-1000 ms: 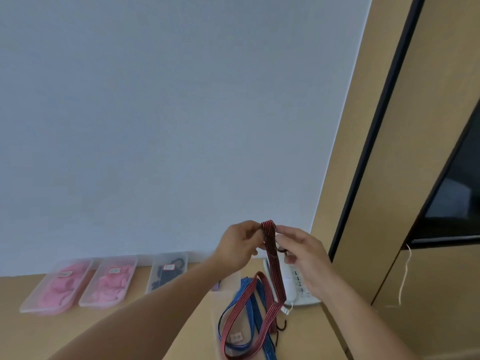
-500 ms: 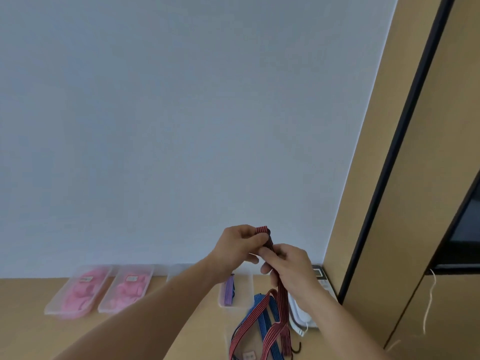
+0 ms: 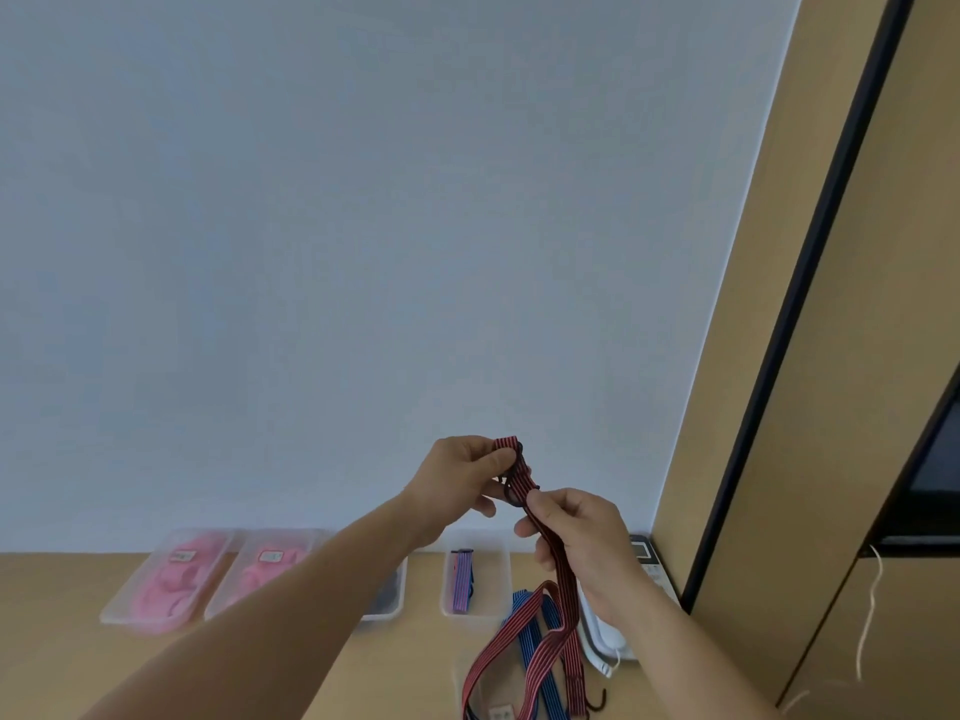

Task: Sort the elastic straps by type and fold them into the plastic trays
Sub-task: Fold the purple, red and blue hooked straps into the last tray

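Red-and-black strap (image 3: 567, 589) is held up in front of the pale wall (image 3: 363, 200), caught by both of the person's grips. The left grip (image 3: 457, 480) pinches the folded upper end between thumb and curled fingers, where a dark ring or hook (image 3: 511, 492) shows against the stripes; which of the two it is, I cannot tell. The right grip (image 3: 576, 537) sits just below and to the right of the left one, fingers curled round the strap a little further along.

Below the right grip the strap hangs down and loops onto the tabletop (image 3: 52, 641). Its lower part lies across a blue strap (image 3: 548, 693) and over a clear labelled tray (image 3: 460, 672) at the near edge. A black hook (image 3: 600, 701) lies beneath the right wrist, just right of that loop.

Beneath the left grip, a row of clear trays runs along the back of the tabletop by the wall. Directly under it is a narrow tray (image 3: 493, 579) holding one folded purple-striped strap (image 3: 460, 584). Left of that, a tray of dark contents (image 3: 389, 597) is half hidden by the left forearm. Furthest left are two labelled trays of pink straps (image 3: 171, 584) (image 3: 262, 576), side by side.

Under the right forearm rests a white telephone (image 3: 605, 636), close to the wooden panel (image 3: 753, 356) on the right.
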`<state>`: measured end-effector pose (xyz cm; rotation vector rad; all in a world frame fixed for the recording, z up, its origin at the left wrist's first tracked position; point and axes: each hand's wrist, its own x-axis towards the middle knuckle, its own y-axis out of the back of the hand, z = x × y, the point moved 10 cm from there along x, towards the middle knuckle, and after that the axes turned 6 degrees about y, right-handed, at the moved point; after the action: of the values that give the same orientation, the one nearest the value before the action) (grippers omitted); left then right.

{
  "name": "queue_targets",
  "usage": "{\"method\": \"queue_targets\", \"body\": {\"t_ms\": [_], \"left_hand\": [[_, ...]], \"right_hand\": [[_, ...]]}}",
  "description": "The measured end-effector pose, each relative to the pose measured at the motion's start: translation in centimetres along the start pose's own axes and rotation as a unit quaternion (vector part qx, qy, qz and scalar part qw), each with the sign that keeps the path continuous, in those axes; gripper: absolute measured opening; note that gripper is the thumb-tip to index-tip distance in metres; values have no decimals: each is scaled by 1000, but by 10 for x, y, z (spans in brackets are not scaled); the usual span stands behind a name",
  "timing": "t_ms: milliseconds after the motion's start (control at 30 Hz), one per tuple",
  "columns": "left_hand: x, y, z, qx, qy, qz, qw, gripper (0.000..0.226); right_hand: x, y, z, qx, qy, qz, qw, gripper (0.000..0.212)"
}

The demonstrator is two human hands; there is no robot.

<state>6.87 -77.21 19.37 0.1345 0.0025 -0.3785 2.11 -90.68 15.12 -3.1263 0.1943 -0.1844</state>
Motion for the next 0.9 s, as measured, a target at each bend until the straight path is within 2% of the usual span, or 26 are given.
{"method": "queue_targets", "body": {"t_ms": [200,367,500,600,667,767,833,900], "left_hand": [[4,-12,-6,65,-4,-17,998,16],[5,-12,-3,72,-26,38,996,22],[6,-14,0,67,-40,40,996,23],[9,-9,3,144,-64,48,986,21],[6,-11,9,260,-119,71,956,22],[-8,-24,24,441,-263,112,851,32],[-15,-28,26,473,-331,121,807,31],[-19,-31,26,478,-369,99,791,33]], "right_hand": [[1,3,10,-2,-3,61,998,27],[-5,3,11,-17,-20,96,995,47],[-5,1,8,5,-23,88,996,43],[-6,2,7,9,-30,81,996,40],[-6,1,3,14,-29,78,996,40],[-3,-1,0,64,-42,74,994,54],[-1,-6,-3,87,-43,48,994,66],[-1,-8,-6,72,-30,34,996,63]]}}
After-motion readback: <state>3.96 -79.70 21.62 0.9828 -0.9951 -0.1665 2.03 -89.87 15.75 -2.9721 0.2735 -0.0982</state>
